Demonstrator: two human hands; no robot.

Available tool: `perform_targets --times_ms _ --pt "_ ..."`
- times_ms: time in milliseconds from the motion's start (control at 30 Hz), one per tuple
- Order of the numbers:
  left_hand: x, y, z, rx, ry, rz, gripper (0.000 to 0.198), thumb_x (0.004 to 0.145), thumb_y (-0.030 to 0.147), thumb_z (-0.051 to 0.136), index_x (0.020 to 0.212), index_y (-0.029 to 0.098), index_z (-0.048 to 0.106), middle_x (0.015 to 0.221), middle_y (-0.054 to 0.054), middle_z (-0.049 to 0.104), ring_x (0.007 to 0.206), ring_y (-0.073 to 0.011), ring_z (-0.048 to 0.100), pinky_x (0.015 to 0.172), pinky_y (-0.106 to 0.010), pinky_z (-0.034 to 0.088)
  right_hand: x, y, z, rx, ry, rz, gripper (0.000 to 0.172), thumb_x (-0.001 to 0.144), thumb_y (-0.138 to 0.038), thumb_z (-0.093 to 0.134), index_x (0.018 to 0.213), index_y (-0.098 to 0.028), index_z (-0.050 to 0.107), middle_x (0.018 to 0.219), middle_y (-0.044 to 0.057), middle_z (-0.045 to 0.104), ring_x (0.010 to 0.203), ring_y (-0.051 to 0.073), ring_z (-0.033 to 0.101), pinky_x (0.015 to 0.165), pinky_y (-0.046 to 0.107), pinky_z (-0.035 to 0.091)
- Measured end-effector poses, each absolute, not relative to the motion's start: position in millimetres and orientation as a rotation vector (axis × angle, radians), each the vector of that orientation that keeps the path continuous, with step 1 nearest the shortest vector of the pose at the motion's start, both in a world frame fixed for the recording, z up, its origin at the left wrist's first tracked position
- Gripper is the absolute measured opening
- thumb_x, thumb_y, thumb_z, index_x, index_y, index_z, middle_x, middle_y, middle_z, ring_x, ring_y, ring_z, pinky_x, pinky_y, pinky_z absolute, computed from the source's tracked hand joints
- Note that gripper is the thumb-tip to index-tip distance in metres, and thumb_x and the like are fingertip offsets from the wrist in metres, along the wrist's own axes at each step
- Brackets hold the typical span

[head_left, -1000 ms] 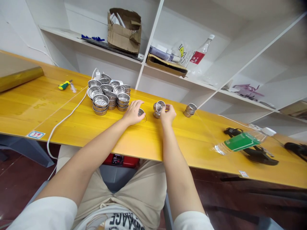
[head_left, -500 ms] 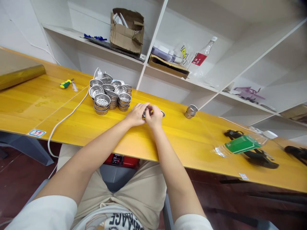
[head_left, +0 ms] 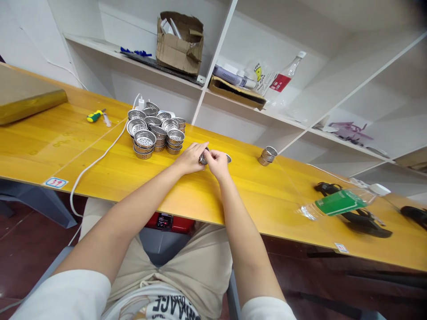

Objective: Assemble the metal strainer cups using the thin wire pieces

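Observation:
My left hand (head_left: 189, 159) and my right hand (head_left: 217, 162) meet over the yellow table (head_left: 140, 178), both closed on one small metal strainer cup (head_left: 203, 158) held between the fingertips. Just right of my right hand another small metal piece (head_left: 228, 158) lies on the table. A pile of several perforated metal strainer cups (head_left: 155, 131) stands to the left of my hands. Further right stands a small stack of metal cups (head_left: 267, 155).
A white cable (head_left: 96, 161) runs across the table's left side, near a yellow-green screwdriver (head_left: 95, 116) and a gold roll (head_left: 31, 106). A green-labelled plastic bottle (head_left: 340, 202) and black straps (head_left: 363, 218) lie at the right. White shelves behind hold a cardboard box (head_left: 180, 42) and a bottle (head_left: 283, 80).
My hands, apart a second ago with the right one holding a cup further right, have come together at the middle and now grip one cup between them.

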State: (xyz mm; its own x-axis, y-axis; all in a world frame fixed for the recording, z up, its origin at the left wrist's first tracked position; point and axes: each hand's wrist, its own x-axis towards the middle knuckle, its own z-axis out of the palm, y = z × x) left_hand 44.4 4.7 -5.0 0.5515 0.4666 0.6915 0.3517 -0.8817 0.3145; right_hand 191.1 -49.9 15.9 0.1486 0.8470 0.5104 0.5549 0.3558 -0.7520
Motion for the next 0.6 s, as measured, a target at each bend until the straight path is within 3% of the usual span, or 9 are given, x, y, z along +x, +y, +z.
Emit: perform_targets --times_ms 133,300,433,600 --pt "44.7 4.7 -2.9 2.569 0.765 1.268 0.083 0.070 0.019 0.075 0.148 0.016 0.048 0.143 -0.016 0.061 0.131 -0.0355 0.058 0.116 -0.052 0.045 199.9 -45.4 22.1 -1.143 -1.173 0.613 0.060 0.087 -0.069 0.063 0.061 -0.025 0.032 0.056 -0.008 0.026 0.049 0.009 0.027 0.047 0.023 0.028" --pt "42.7 5.1 -1.0 2.344 0.923 1.373 0.073 0.075 0.031 0.081 0.141 0.017 0.053 0.139 -0.014 0.063 0.129 -0.0313 0.061 0.114 -0.045 0.048 219.7 -39.1 27.7 -1.011 -0.775 0.744 0.047 0.098 -0.062 0.054 0.074 -0.025 0.040 0.054 -0.012 0.021 0.042 0.009 0.028 0.041 0.019 0.027" --pt "42.6 9.0 -1.2 2.240 0.973 1.447 0.071 0.078 0.038 0.082 0.139 0.017 0.053 0.136 -0.014 0.062 0.127 -0.0297 0.061 0.113 -0.043 0.048 230.7 -33.9 21.3 -1.173 -0.720 0.619 0.033 0.101 -0.052 0.051 0.084 -0.023 0.051 0.052 -0.010 0.037 0.044 0.010 0.045 0.042 0.018 0.030" --pt "47.1 20.6 -9.3 2.289 0.998 1.377 0.073 0.085 0.043 0.075 0.147 0.017 0.048 0.144 -0.016 0.055 0.136 -0.0310 0.053 0.119 -0.045 0.040 236.2 -27.5 7.0 -1.491 -0.934 0.327 0.032 0.103 -0.045 0.042 0.089 -0.021 0.058 0.054 -0.006 0.053 0.051 0.015 0.056 0.053 0.023 0.041"
